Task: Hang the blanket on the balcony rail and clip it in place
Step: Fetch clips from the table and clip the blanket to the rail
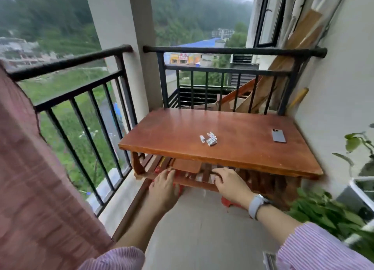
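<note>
While draped over the dark metal rail (pixel 66 62) at far left, soft reddish checked blanket (pixel 38 178) – left hand (pixel 163 185) and right hand (pixel 230 183) loose-fingered, holding nothing – shiny clips (pixel 210 139) on glossy wooden table (pixel 232 148).

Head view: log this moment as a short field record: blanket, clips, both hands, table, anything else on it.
blanket: reddish-brown blanket draped over the left balcony rail
clips: small pile of clips loose on the wooden table, none seen on the blanket
left hand: left hand empty, fingers extended, below the table's front edge
right hand: right hand empty, relaxed, watch on its wrist
also on table: phone, near the right end
</note>
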Action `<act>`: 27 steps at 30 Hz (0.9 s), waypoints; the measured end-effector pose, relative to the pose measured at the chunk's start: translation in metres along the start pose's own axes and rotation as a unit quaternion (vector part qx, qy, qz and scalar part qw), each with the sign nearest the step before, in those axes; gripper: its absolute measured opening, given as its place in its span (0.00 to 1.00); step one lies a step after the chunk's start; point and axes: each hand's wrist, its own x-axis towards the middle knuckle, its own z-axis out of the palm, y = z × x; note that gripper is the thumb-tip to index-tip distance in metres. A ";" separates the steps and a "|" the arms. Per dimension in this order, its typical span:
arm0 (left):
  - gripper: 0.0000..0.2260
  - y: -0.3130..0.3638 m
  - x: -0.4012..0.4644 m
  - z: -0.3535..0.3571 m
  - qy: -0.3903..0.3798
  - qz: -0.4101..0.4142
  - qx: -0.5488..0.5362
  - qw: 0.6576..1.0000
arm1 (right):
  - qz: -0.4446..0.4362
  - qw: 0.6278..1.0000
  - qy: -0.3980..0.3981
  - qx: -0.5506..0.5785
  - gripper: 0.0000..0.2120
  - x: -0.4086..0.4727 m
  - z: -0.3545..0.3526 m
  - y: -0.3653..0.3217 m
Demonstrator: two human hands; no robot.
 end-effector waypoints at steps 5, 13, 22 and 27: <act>0.17 -0.015 0.137 0.020 -0.015 -0.032 -0.048 0.998 | 0.036 0.999 -0.007 0.020 0.16 0.119 0.014 0.024; 0.21 -0.044 0.268 0.098 -0.080 -0.084 -0.092 0.989 | 0.069 0.998 -0.006 0.006 0.15 0.294 0.061 0.077; 0.26 -0.071 0.422 0.196 -0.184 -0.169 -0.034 0.968 | 0.139 0.969 -0.063 -0.192 0.15 0.507 0.130 0.153; 0.29 -0.077 0.460 0.229 -0.238 -0.192 0.022 0.952 | 0.094 0.948 -0.140 -0.270 0.11 0.535 0.165 0.175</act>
